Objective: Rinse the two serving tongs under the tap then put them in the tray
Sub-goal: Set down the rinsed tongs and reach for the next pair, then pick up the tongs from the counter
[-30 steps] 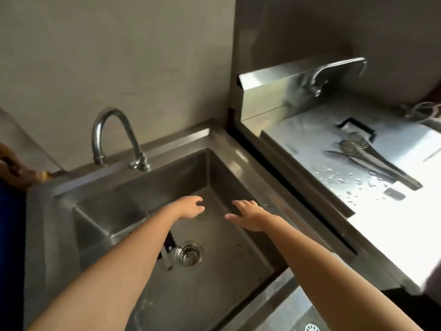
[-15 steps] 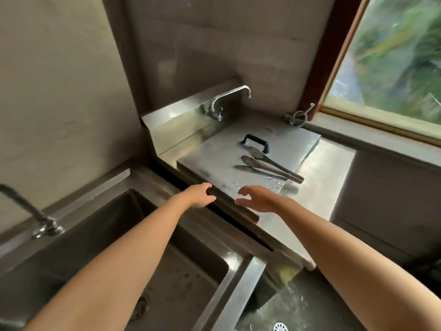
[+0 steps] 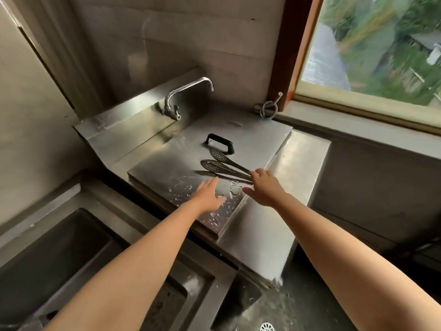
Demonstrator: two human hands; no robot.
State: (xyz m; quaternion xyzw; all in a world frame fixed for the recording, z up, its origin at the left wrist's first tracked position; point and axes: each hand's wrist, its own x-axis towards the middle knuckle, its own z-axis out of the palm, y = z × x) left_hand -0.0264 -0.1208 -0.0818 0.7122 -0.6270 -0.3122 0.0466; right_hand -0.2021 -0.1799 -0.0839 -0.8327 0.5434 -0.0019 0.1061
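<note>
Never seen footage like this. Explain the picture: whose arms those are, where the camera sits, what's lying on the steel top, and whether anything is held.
No machine here: these are a person's two bare arms, filmed by one wide-angle camera worn on the head, looking forward and down. On the wet steel cover, near its black handle, lie two serving tongs with perforated ends, side by side. A tap stands behind, a sink lies lower left, and a window is upper right. The left hand stretches flat above the cover. The right hand is open too, fingertips at the tongs' handle ends; whether they touch is unclear. Nothing is held.
</note>
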